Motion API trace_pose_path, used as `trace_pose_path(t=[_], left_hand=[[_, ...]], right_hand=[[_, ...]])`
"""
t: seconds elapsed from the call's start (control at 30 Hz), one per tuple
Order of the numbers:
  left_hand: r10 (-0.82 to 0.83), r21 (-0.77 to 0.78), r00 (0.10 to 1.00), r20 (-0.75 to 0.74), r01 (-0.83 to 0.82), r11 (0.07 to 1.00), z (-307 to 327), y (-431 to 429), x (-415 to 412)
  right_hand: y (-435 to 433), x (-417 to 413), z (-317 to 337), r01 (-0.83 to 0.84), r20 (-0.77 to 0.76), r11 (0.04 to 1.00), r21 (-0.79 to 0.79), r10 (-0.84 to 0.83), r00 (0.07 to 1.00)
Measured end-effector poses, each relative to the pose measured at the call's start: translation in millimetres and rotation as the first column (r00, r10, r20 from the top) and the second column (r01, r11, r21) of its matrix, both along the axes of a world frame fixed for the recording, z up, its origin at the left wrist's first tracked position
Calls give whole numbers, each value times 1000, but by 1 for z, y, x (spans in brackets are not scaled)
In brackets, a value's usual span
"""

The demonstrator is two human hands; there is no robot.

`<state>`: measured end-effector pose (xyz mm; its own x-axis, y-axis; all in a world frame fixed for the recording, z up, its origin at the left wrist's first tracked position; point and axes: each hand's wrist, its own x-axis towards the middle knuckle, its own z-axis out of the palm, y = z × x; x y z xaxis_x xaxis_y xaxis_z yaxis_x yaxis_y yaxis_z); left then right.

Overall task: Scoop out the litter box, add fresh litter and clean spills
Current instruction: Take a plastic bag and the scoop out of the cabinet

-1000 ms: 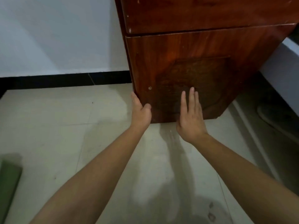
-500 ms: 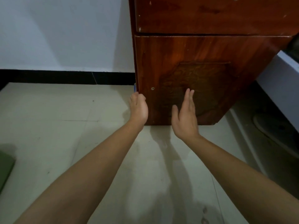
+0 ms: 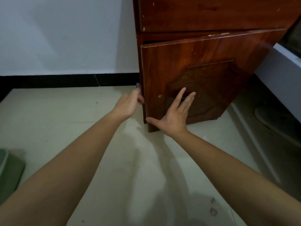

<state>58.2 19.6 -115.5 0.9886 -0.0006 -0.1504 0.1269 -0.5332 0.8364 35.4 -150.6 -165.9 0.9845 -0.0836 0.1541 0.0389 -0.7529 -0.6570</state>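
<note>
Left hand: my left hand [image 3: 128, 104] is at the free left edge of the cabinet door [image 3: 203, 51], fingers [image 3: 141, 100] curled in on that edge, gripping it.
Right hand: my right hand [image 3: 175, 116] is wide open, fingers spread over the door's carved panel and thumb pointing left toward its lower corner; I cannot tell whether it touches the wood.
Door: ajar, its left edge standing out from the cabinet [image 3: 211, 13], with a dark gap above its top left corner.
Blue thing [image 3: 138, 85]: small, just beyond my left fingertips; I cannot identify it.
Green object [image 3: 9, 173]: on the floor [image 3: 65, 119] at the lower left edge, well apart from both hands; I cannot tell whether it is the litter box.
</note>
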Motion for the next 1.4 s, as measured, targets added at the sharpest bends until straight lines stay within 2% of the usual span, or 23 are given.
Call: trace_pose_path(t=[0.1, 0.2, 0.27, 0.4, 0.57, 0.73, 0.8, 0.87, 0.93, 0.97, 1.03, 1.1, 1.13, 1.2, 1.3, 1.4], left_hand=[[-60, 68, 997, -44, 63, 996, 15, 7, -1], [-178, -95, 983, -46, 173, 980, 21, -2, 0], [-124, -235, 991, -47, 109, 966, 20, -5, 6], [20, -321, 998, -66, -40, 946, 21, 3, 20], [24, -376, 993, -112, -65, 924, 17, 1, 8], [-40, -352, 988, -151, -16, 936, 23, 2, -5], [-65, -287, 991, -116, 29, 957, 30, 4, -1], [83, -216, 996, 11, -79, 973, 35, 8, 11], [223, -180, 968, 113, -201, 963, 40, 11, 25], [212, -179, 971, 115, -189, 965, 42, 10, 30], [105, -181, 991, 79, -89, 979, 43, 4, 39], [31, -147, 994, 105, -15, 989, 40, -7, 46], [48, -105, 988, 146, -32, 994, 38, -15, 48], [164, -26, 960, 228, -162, 986, 35, -32, 52], [325, 99, 897, 299, -368, 925, 35, -47, 53], [388, 140, 853, 350, -457, 878, 36, -51, 53]], right_hand=[[8, -2, 2, 31, 4, 996, 82, -31, 1000], [7, -5, 16, 72, 111, 982, 174, -92, 990], [0, -6, 32, 92, 248, 986, 138, -124, 961], [-20, 5, 75, 115, 372, 978, 172, -172, 912], [-28, 23, 117, 115, 613, 992, -46, -63, 788], [-4, 28, 146, 109, 647, 939, -327, 138, 750], [2, 27, 157, 78, 613, 925, -372, 181, 769], [-2, 25, 168, 46, 583, 919, -392, 210, 785], [-15, 19, 179, -55, 521, 927, -371, 256, 814], [-22, 15, 187, -143, 448, 930, -338, 293, 845], [-33, 3, 207, -320, 203, 913, -254, 374, 905], [-45, -9, 225, -421, -77, 876, -234, 415, 907], [-51, -16, 232, -452, -194, 853, -261, 412, 890], [-64, -29, 240, -483, -367, 804, -345, 358, 859], [-85, -45, 248, -494, -519, 767, -410, 249, 818], [-117, -52, 255, -431, -609, 683, -590, -25, 793]])
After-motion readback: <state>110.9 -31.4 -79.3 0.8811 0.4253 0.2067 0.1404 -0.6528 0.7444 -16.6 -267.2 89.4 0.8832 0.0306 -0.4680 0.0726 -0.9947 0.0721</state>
